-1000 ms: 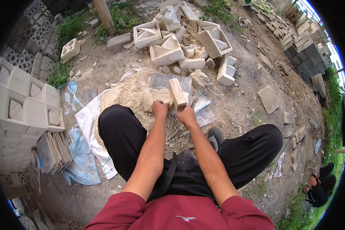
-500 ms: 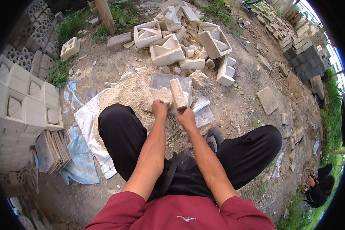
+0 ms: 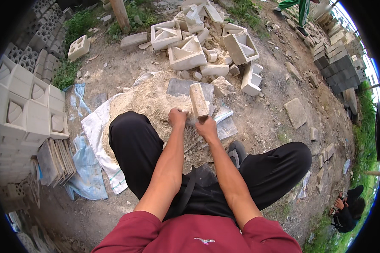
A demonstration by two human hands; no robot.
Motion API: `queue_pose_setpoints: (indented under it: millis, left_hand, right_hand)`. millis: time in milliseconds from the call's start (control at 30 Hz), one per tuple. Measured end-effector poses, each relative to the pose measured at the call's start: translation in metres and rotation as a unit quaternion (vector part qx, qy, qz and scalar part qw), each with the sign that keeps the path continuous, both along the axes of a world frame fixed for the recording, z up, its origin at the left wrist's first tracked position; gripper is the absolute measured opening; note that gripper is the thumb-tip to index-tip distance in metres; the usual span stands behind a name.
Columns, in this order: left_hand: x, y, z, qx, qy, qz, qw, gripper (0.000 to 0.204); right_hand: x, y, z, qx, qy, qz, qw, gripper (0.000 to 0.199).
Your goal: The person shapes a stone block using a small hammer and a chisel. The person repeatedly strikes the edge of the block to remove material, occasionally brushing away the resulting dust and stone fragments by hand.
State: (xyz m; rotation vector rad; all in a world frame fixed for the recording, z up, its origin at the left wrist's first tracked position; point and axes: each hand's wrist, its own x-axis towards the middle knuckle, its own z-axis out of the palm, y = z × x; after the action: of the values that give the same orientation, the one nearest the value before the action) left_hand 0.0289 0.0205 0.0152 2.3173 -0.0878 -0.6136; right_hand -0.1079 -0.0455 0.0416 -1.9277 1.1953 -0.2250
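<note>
The pale oblong block (image 3: 199, 100) is beside the sandy heap (image 3: 135, 103), overlapping the grey board (image 3: 179, 86) in view; the right hand (image 3: 207, 128) has its grip clasped at the near end; the left hand (image 3: 177, 117) curls close by, its grip's contents I cannot tell; beyond, broken cast blocks (image 3: 185, 57) lie piled.

Head-worn, the camera looks steeply down and forward over the shirt (image 3: 198, 231), which sits nearest the lens. The left hand (image 3: 177, 117) and right hand (image 3: 207, 128) fall near mid-picture, the rubble (image 3: 185, 55) farther off toward the top. The view is wide (a fisheye, so straight edges bow), taking in ground (image 3: 264, 118) on both sides.
</note>
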Motion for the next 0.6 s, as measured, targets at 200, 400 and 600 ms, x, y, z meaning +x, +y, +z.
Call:
queue_pose_setpoints:
  millis: [200, 400, 600]
  left_hand:
    - [-0.002, -0.003, 0.006, 0.026, -0.019, -0.011, 0.999, 0.031]
    - [-0.001, -0.003, 0.009, 0.010, -0.004, -0.004, 1.000, 0.031]
    - [-0.001, 0.002, 0.005, 0.024, -0.031, -0.006, 0.999, 0.032]
  right_hand:
    - [0.010, -0.007, 0.007, -0.093, -0.157, -0.018, 0.983, 0.040]
    - [-0.008, 0.000, -0.014, 0.027, -0.034, -0.007, 0.999, 0.054]
    - [0.016, 0.001, 0.017, -0.017, -0.172, -0.042, 0.984, 0.044]
